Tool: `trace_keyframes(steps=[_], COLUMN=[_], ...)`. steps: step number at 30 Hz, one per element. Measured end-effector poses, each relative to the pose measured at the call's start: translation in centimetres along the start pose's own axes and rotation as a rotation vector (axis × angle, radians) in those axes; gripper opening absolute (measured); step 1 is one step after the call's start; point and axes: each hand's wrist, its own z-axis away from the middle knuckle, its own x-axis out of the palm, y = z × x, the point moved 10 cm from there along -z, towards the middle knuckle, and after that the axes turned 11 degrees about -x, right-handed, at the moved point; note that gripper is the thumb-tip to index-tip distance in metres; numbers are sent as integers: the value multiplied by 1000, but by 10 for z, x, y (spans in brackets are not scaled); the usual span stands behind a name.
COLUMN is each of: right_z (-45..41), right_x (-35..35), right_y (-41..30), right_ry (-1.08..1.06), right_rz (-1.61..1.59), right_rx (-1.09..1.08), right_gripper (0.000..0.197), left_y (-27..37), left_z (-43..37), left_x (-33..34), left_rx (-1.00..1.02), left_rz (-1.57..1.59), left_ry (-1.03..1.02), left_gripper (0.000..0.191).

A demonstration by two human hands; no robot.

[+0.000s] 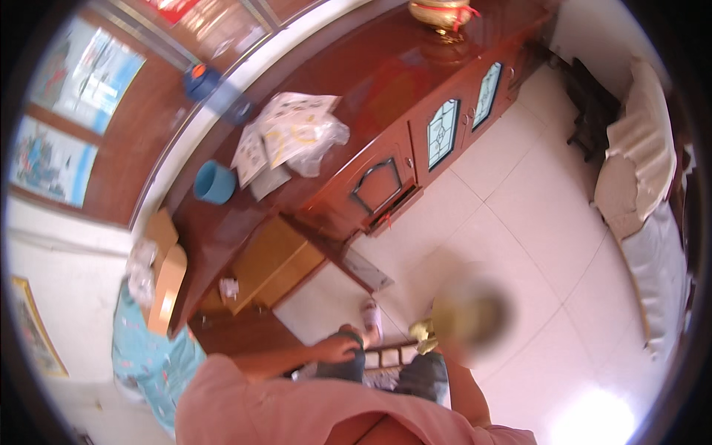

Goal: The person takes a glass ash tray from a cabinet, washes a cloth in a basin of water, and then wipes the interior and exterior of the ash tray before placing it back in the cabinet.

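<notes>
A gold-coloured metal vessel (pixel 471 312), strongly blurred, is held in my right hand (pixel 455 356) to the right of my knees. Its flared gold foot (pixel 424 336) points left; the fingers around it are mostly hidden. My left hand (pixel 338 347) lies by my left knee, fingers loosely apart, with nothing seen in it. At the back of the red-brown wooden cabinet (pixel 356 83) stands a similar gold vessel (pixel 442 14) tied with a red ribbon.
The cabinet top bears printed sheets (pixel 300 128) with clear plastic, a blue cup (pixel 214 182) and a blue-capped bottle (pixel 219 92). Below stands an open wooden compartment (pixel 278 261). A cardboard box (pixel 168 283) is at left; a cloth-covered seat (pixel 639 206) is at right, beyond the tiled floor.
</notes>
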Motion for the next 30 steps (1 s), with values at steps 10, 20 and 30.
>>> trace_keyframes(steps=[10, 20, 30], right_z=[123, 176, 178], right_x=[127, 189, -75], right_y=[-269, -320, -236], right_ry=[-469, -629, 72], right_rz=[352, 489, 324], right_rx=[-614, -915, -364], right_gripper=[36, 30, 25], left_y=[75, 125, 54], left_z=[96, 43, -44], left_x=[-362, -296, -153], left_rx=[92, 165, 153], left_rz=[632, 426, -526], left_ry=[1040, 490, 397], left_gripper=[24, 34, 68])
